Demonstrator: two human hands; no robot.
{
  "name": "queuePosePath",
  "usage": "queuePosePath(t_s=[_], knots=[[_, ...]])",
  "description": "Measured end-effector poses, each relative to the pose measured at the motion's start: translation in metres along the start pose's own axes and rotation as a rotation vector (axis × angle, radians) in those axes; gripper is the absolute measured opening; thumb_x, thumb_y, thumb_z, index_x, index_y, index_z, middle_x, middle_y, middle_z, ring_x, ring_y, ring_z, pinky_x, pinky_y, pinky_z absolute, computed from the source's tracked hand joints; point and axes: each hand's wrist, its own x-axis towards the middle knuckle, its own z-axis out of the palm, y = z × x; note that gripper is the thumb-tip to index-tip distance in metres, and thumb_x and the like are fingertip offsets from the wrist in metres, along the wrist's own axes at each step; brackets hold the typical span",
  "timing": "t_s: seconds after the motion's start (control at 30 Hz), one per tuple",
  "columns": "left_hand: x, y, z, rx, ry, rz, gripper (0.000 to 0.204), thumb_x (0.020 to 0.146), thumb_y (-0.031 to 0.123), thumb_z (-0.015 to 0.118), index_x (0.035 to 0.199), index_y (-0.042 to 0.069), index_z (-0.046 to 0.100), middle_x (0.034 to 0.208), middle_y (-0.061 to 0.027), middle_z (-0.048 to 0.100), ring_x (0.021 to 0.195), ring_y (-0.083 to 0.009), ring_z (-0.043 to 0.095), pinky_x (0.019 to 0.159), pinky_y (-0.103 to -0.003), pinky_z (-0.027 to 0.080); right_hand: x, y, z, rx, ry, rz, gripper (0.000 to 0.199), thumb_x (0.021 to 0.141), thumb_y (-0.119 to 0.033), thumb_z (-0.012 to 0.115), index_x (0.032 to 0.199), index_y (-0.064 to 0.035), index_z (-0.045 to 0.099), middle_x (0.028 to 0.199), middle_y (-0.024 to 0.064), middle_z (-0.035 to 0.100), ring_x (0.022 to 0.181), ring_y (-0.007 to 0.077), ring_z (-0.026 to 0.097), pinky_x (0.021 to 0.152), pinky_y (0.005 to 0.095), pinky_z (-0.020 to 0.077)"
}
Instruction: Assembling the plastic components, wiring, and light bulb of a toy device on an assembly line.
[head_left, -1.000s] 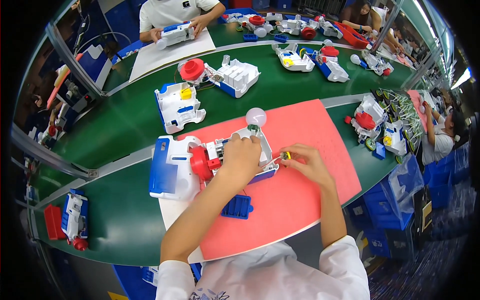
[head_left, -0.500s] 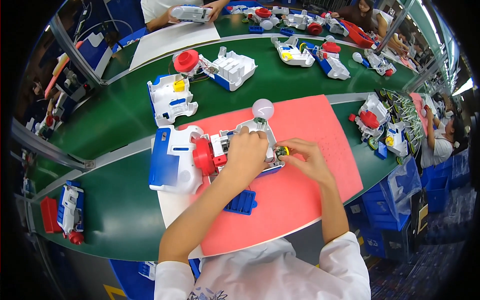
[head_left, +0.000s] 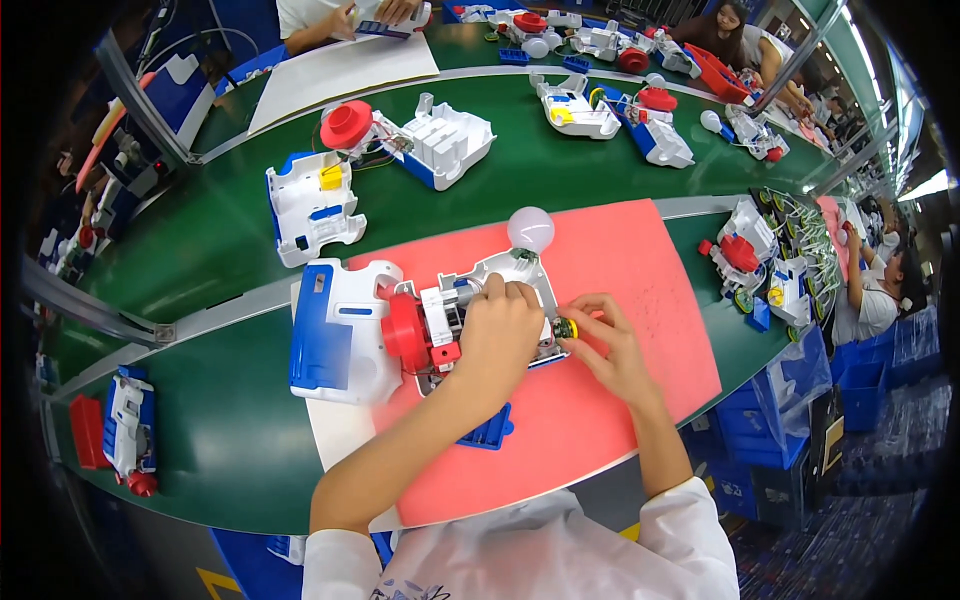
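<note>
An opened white-and-blue toy housing (head_left: pixel 552 283) lies on the pink mat, its grey and white mechanism exposed. A red round part (head_left: pixel 404 333) joins it to a white-and-blue shell (head_left: pixel 374 360) on the left. At the housing's far end sticks up a pale bulb-like ball (head_left: pixel 531 230). My left hand (head_left: pixel 500 328) reaches into the housing with curled fingers; whatever its fingertips grip is hidden. Between thumb and fingers, my right hand (head_left: pixel 612 345) pinches a small round circuit board (head_left: pixel 566 328) with a yellow rim, at the housing's right edge. A blue battery tray (head_left: pixel 488 429) lies partly under my left forearm.
Beyond the pink mat (head_left: pixel 640 420), a green belt (head_left: pixel 400 215) carries several opened housings (head_left: pixel 318 208). Bundled wires with round parts (head_left: pixel 800 250) lie at right. A red box (head_left: pixel 88 432) and another toy assembly (head_left: pixel 130 420) sit at left. Blue bins (head_left: pixel 760 430) stand lower right.
My hands stay at the housing, the right one still pinching the round board. Across the belt, another person's hands have turned a white part. The view has shifted slightly.
</note>
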Motion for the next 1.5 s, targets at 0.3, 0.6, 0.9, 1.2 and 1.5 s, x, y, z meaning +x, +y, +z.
queuePosePath(t_s=[0.3, 0.6, 0.9, 1.2, 1.5], knots=[[0.011, -0.001, 0.001, 0.076, -0.024, -0.043, 0.025, 0.072, 0.014, 0.071, 0.091, -0.001, 0.069, 0.086, -0.0105, 0.068, 0.088, -0.0218, 0.063, 0.068, -0.027, 0.052, 0.015, 0.003, 0.011, 0.059, 0.036, 0.05, 0.035, 0.076, -0.007, 0.078, 0.108, -0.0036, 0.065, 0.112, 0.0115, 0.055, 0.108, 0.0256, 0.056, 0.094, 0.0341, 0.0463], [0.021, -0.001, -0.004, -0.031, -0.1, -0.005, 0.048, 0.063, 0.016, 0.082, 0.104, -0.004, 0.067, 0.097, -0.0146, 0.069, 0.098, -0.0269, 0.064, 0.078, -0.03, 0.055, 0.011, 0.025, 0.017, 0.318, 0.099, 0.228, 0.03, 0.072, 0.002, 0.067, 0.101, -0.0045, 0.064, 0.119, 0.0123, 0.05, 0.118, 0.0264, 0.053, 0.097, 0.0367, 0.047], [0.03, 0.003, 0.018, 0.082, -0.202, 0.025, 0.056, 0.066, 0.038, 0.085, 0.101, -0.002, 0.066, 0.099, -0.0163, 0.067, 0.095, -0.0293, 0.065, 0.077, -0.035, 0.055, 0.016, 0.03, 0.022, 0.281, -0.049, 0.137, 0.031, 0.071, 0.001, 0.068, 0.1, -0.0075, 0.063, 0.128, 0.0151, 0.043, 0.128, 0.0312, 0.044, 0.106, 0.0409, 0.0415], [0.008, -0.173, -0.039, -0.504, 0.381, -0.363, 0.053, 0.081, 0.026, 0.077, 0.126, 0.003, 0.061, 0.125, -0.0224, 0.06, 0.114, -0.0286, 0.061, 0.092, -0.046, 0.052, 0.017, 0.036, 0.034, 0.301, 0.032, 0.213, 0.053, 0.073, 0.002, 0.066, 0.123, -0.005, 0.048, 0.132, 0.0141, 0.043, 0.13, 0.0296, 0.043, 0.108, 0.0394, 0.0354], [-0.101, -0.433, 0.098, -1.119, 0.499, -1.144, 0.046, 0.085, 0.016, 0.063, 0.117, -0.015, 0.053, 0.103, -0.0171, 0.067, 0.094, -0.0314, 0.068, 0.083, -0.044, 0.057, 0.24, 0.0, 0.097, -0.178, -0.096, -0.127, 0.081, 0.078, -0.042, 0.076, 0.146, -0.0109, 0.043, 0.138, 0.0253, 0.05, 0.13, 0.0415, 0.046, 0.106, 0.0502, 0.0394]])
